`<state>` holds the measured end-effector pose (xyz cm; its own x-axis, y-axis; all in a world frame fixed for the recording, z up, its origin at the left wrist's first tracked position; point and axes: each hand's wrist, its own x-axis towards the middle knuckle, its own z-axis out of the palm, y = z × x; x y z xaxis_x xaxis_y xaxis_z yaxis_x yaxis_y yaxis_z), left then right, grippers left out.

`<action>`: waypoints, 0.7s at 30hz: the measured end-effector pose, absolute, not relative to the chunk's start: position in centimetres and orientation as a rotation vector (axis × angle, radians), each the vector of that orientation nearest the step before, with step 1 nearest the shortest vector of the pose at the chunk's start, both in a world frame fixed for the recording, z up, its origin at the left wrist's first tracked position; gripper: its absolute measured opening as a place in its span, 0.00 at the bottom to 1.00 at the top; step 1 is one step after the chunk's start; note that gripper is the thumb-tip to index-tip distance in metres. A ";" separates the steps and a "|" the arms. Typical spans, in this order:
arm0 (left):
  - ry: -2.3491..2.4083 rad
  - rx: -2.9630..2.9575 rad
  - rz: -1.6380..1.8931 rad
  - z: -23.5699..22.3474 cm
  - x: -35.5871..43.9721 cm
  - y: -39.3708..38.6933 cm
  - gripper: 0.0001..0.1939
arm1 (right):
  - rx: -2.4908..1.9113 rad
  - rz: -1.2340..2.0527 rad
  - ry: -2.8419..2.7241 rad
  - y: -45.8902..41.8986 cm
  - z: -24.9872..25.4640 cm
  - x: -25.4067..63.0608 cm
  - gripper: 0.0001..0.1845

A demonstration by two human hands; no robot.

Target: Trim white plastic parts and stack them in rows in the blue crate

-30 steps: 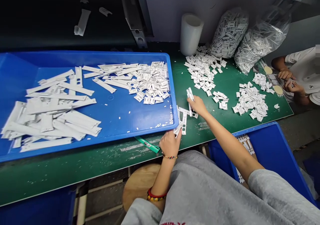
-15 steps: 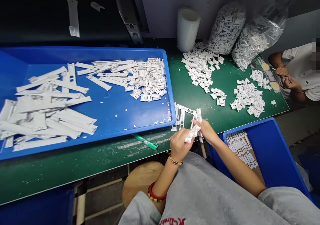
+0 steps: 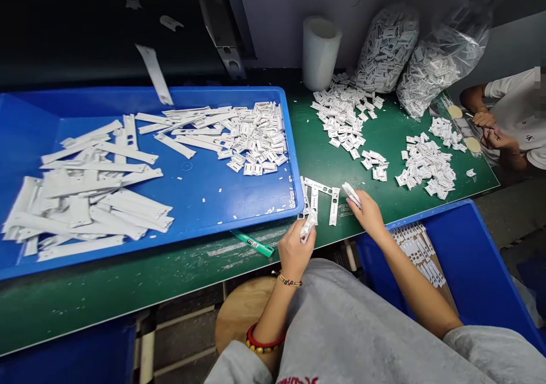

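Note:
Close to the blue tray's near right corner, my left hand (image 3: 295,250) is closed around a few small white plastic clips (image 3: 307,227). My right hand (image 3: 369,218), a little farther right over the table edge, grips a white plastic strip (image 3: 351,195) that points up and left; its lower end is hidden by the fingers. Between the two hands, several slotted white strips (image 3: 334,207) lie on the green table, some crossing each other beside the tray.
The blue tray (image 3: 239,223) holds long white parts and small clips. Clip piles (image 3: 426,165), filled plastic bags (image 3: 386,48) and a white roll (image 3: 321,54) are on the table. A green cutter (image 3: 255,243) lies in front. At right are a blue bin (image 3: 478,259) and a co-worker's hands (image 3: 495,133).
My hands have separated: the left moved slightly left and down with the clips, the right moved right with a strip. Another strip now lies on the table. A white part slid down the dark surface.

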<state>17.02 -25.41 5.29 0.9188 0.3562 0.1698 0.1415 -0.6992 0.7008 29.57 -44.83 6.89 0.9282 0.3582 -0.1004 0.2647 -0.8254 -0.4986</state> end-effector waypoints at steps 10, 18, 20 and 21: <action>0.524 2.660 0.144 2.8 18.1 -24.7 0.22 | -2.759 0.483 -1.600 -43.6 8.8 31.6 0.14; 0.423 2.642 0.126 2.3 19.0 -25.5 0.15 | -2.888 0.368 -0.859 -39.5 8.7 34.2 0.13; 0.386 2.631 0.126 2.3 18.8 -25.5 0.14 | -2.871 0.487 -0.819 -38.1 8.1 34.7 0.17; 0.370 2.626 0.125 2.3 18.7 -25.4 0.14 | -2.879 0.540 -0.805 -37.7 7.9 34.9 0.18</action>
<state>18.69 -25.43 2.29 0.9593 0.2816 0.0226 0.2376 -0.8475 0.4746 34.92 -37.68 7.89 0.7970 0.5193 -0.3084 0.4823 -0.8546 -0.1925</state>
